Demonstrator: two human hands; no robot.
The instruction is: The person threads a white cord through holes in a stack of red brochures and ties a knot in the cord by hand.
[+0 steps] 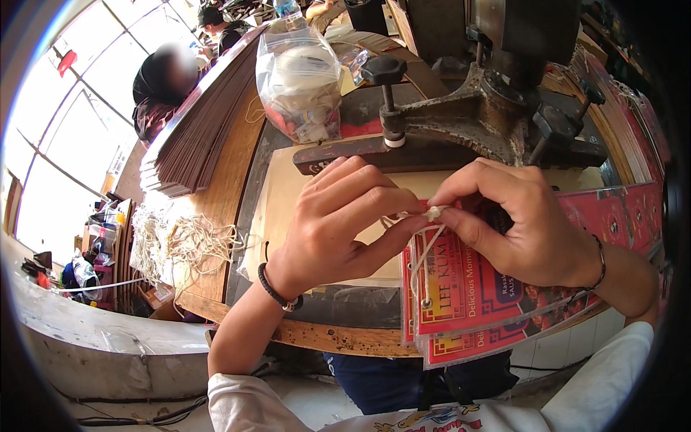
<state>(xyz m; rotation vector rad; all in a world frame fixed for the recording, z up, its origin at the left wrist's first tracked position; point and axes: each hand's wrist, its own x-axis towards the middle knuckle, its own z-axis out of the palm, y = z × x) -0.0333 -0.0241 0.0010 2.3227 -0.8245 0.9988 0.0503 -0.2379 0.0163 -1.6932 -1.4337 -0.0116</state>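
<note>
My left hand (345,223) pinches a cream cord between thumb and forefinger. Thumb and finger of my right hand (515,223) close on a small bunched knot (434,214) in that same cord, and the two hands almost meet. From the knot the cord (430,252) hangs in strands to a metal eyelet near the left edge of a red printed card (482,284) in clear plastic. More such cards lie overlapped beneath it, reaching under my right hand and to the right. My hands partly cover the upper cards.
Behind my hands stands a heavy metal press (497,115) with black knobs. A clear bag (299,86) of cord and small items sits left of it. Loose cords (194,241) lie at the table's left, near a long stack of boards (205,115). Two people are beyond.
</note>
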